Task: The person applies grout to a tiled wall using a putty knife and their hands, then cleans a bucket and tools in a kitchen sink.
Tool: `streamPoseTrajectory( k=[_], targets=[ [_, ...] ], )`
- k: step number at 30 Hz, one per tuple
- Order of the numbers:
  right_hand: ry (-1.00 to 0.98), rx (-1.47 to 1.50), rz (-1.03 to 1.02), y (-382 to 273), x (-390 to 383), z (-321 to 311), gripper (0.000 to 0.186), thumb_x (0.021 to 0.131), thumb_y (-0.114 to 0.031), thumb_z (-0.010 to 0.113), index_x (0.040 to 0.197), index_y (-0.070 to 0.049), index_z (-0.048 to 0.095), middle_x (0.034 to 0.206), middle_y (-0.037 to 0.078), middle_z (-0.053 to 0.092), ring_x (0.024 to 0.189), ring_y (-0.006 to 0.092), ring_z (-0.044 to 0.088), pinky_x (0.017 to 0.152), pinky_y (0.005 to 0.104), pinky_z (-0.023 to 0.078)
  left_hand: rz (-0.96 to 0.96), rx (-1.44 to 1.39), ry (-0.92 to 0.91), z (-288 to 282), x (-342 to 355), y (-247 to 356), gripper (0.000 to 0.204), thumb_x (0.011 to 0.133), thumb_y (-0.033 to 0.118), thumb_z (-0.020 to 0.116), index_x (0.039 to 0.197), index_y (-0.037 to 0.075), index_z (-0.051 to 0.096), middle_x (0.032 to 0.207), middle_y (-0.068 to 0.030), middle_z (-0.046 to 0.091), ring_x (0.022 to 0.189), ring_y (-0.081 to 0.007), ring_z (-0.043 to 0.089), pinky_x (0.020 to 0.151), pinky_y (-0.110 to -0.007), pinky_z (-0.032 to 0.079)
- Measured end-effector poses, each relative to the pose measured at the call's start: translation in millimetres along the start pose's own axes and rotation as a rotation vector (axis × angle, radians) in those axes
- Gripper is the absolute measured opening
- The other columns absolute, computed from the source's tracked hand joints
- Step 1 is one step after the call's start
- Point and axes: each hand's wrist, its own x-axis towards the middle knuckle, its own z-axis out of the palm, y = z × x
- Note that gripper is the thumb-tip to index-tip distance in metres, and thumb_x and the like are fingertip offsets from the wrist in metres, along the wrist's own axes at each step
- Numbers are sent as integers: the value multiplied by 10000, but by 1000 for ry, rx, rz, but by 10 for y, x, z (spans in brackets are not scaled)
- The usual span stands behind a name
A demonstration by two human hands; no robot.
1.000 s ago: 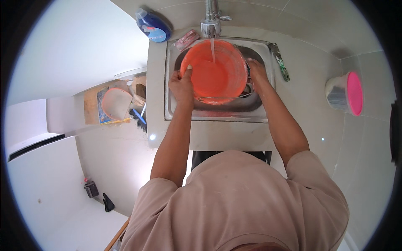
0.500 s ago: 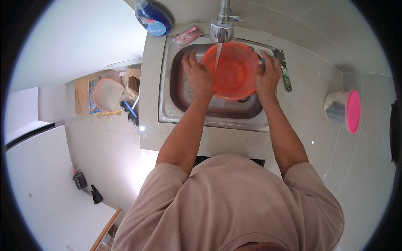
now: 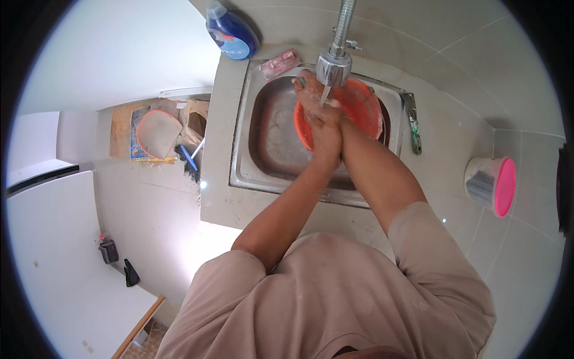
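Observation:
Both hands are together over the orange basin (image 3: 372, 110), under the water running from the tap (image 3: 334, 67). My right hand (image 3: 311, 94) reaches across to the basin's left rim with its fingers curled; a small teal bit shows at them, too small to name. My left hand (image 3: 326, 127) lies against the right hand and wrist, its fingers wrapped round them and partly hidden. The basin sits tilted in the steel sink (image 3: 272, 134), its inside wet and streaked.
A blue detergent bottle (image 3: 233, 36) and a pink packet (image 3: 281, 64) stand behind the sink. To its right lies a putty knife with a green-stained handle (image 3: 415, 128). A tub with a pink lid (image 3: 505, 187) is farther right. A blue-and-black brush (image 3: 189, 158) is at left.
My hands have left the basin's two sides and come together under the running water. The right hand has crossed to the left. The basin now sits more tilted.

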Motion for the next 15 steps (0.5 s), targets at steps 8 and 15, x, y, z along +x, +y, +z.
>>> streamPoseTrajectory(
  k=[8,15],
  targets=[
    [-191,512,256,-263,207,-210,257,876,-274,700,1049,-90,653,809,89,648,610,214,600,538,356,475,-19,80,-51,172,-497,261,777,952,491,603,1501,44,281,1439,-150,461,1292,-289,493,1046,-412,452],
    [274,-204,-628,-500,62,-173,191,861,-178,694,1016,-96,619,978,114,667,734,222,667,630,349,540,-438,-8,13,77,-234,568,732,874,388,699,1387,-42,405,1242,-219,582,1047,-316,643,878,-461,547]
  ],
)
